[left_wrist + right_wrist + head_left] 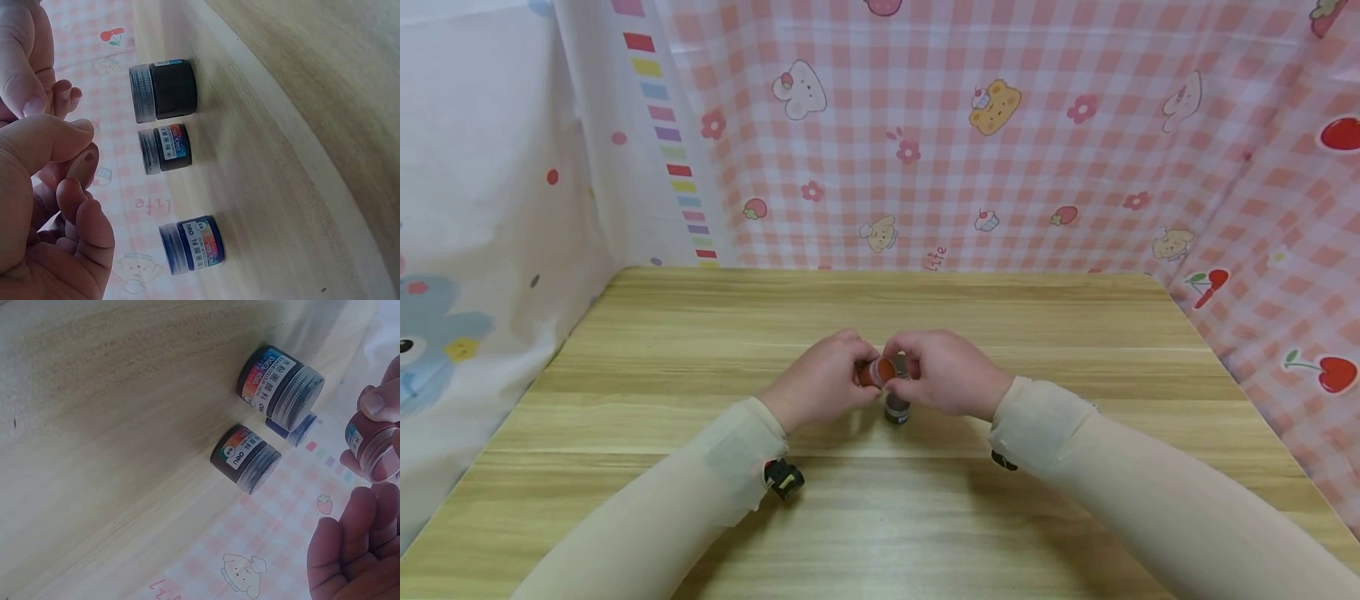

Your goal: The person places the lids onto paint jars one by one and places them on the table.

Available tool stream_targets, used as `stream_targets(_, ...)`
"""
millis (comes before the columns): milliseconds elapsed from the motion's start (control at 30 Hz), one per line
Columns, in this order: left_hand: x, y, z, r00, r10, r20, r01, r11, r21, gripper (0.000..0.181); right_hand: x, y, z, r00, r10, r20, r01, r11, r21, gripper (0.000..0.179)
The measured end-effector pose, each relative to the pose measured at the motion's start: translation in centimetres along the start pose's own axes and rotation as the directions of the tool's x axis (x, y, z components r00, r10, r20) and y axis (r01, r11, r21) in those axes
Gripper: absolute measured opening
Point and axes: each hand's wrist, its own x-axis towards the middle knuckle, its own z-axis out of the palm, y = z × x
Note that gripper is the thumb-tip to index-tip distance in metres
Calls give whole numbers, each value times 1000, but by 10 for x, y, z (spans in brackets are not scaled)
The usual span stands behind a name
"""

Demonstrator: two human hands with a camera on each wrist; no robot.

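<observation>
A small red paint jar is gripped in the left hand, tilted so its clear lid faces the right hand. The right thumb and index finger pinch the lid's edges from the other side. In the right wrist view the red paint jar shows part of its label, with the curled right fingers close below the lid. The left hand hides this jar in the left wrist view. Beneath the hands, a dark paint jar stands upright on the table.
The left wrist view shows a large black paint jar, a smaller dark jar and a blue jar standing apart on the wood-grain table. Patterned cloth hangs along the table's back and sides.
</observation>
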Motion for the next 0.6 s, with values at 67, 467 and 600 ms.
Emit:
stream_targets(67, 0, 0, 0, 1000, 1, 0, -1, 1000, 3, 18, 0, 0, 0, 1000, 5, 5, -5, 1000, 2, 22)
stream_targets(467, 0, 0, 0, 1000, -14, 6, 14, 1000, 4, 20, 1, 1, 2, 1000, 6, 7, -6, 1000, -4, 21)
stream_targets(600, 0, -1, 1, 1000, -23, 12, 23, 1000, 7, 20, 1, 1, 2, 1000, -1, 9, 1, 1000, -16, 27)
